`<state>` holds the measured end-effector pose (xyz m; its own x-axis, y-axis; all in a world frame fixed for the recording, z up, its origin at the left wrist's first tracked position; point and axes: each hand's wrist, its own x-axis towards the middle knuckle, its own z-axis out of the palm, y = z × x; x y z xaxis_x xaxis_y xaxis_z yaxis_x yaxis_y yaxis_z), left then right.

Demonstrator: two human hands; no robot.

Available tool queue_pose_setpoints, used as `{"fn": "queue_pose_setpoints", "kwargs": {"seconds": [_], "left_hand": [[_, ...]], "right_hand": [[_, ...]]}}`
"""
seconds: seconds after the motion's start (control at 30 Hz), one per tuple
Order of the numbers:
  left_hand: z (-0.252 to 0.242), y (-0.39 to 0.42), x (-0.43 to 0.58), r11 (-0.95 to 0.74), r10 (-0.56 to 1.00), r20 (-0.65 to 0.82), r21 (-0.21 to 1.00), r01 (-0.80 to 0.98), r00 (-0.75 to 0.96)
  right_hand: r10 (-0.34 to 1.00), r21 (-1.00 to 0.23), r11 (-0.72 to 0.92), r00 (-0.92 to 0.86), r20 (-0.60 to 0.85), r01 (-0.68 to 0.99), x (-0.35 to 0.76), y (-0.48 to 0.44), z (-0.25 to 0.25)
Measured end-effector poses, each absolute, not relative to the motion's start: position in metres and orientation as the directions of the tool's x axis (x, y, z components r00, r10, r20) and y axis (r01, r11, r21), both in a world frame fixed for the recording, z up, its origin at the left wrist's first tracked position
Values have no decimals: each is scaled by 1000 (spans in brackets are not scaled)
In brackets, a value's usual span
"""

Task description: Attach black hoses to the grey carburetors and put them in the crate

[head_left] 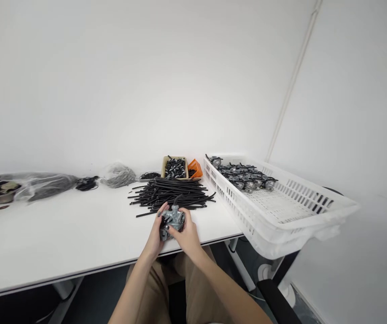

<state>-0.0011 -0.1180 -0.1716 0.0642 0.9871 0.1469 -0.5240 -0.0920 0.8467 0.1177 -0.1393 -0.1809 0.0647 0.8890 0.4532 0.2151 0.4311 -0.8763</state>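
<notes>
Between both hands, over the table's front edge, is a grey metal carburetor (173,221) with a short black hose on its top. My left hand (156,231) grips its left side, the thumb lying along the body. Closed on the right side is my right hand (187,231), its thumb pressed against the front of the body. The fingers behind the carburetor are hidden. Just beyond the hands lies a loose pile of black rubber hoses (169,191).
A white plastic crate (281,225) with several carburetors (247,176) stands at the right, jutting past the table (61,238). Behind the hoses sit a beige tray (163,167) of small black parts and an orange basket (197,167). Plastic bags (50,184) lie at the left.
</notes>
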Motion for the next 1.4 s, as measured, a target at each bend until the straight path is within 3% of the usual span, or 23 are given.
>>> {"fn": "queue_pose_setpoints", "kwargs": {"seconds": [0.07,0.17,0.33,0.47,0.63,0.8,1.0,1.07,1.17,1.27,1.4], "left_hand": [[-170,-119,-2,-108,984,164,850,-516,66],[-164,-123,-7,-36,964,154,882,-470,216],[-155,-128,-10,52,948,76,921,-386,310],[-155,-131,-7,14,958,84,941,-339,274],[-154,-136,-2,-32,969,94,964,-262,228],[-150,-140,2,-60,975,102,976,-209,196],[-151,-139,4,-67,980,97,982,-176,171],[-152,-139,5,-64,982,92,983,-169,166],[-155,-137,5,-58,983,85,984,-166,162],[-158,-136,5,-75,983,99,986,-150,156],[-163,-134,3,-86,978,109,987,-132,177]], "right_hand": [[854,-811,465,62,517,355,127,-145,-181],[726,-602,562,11,688,567,147,-158,-176],[502,-282,640,-112,857,715,205,-202,-130],[488,-181,571,-153,859,801,262,-252,-72],[549,-176,402,-83,832,899,325,-276,-8],[745,-191,111,46,666,975,376,-223,28],[961,-73,53,-31,276,996,415,-123,12],[991,-119,48,-32,132,992,416,-99,-1],[998,-282,8,-24,-52,959,409,-76,-19],[993,-330,-21,-19,-118,944,400,-64,-36],[999,-240,-5,-8,-50,971,398,-54,-57]]}}
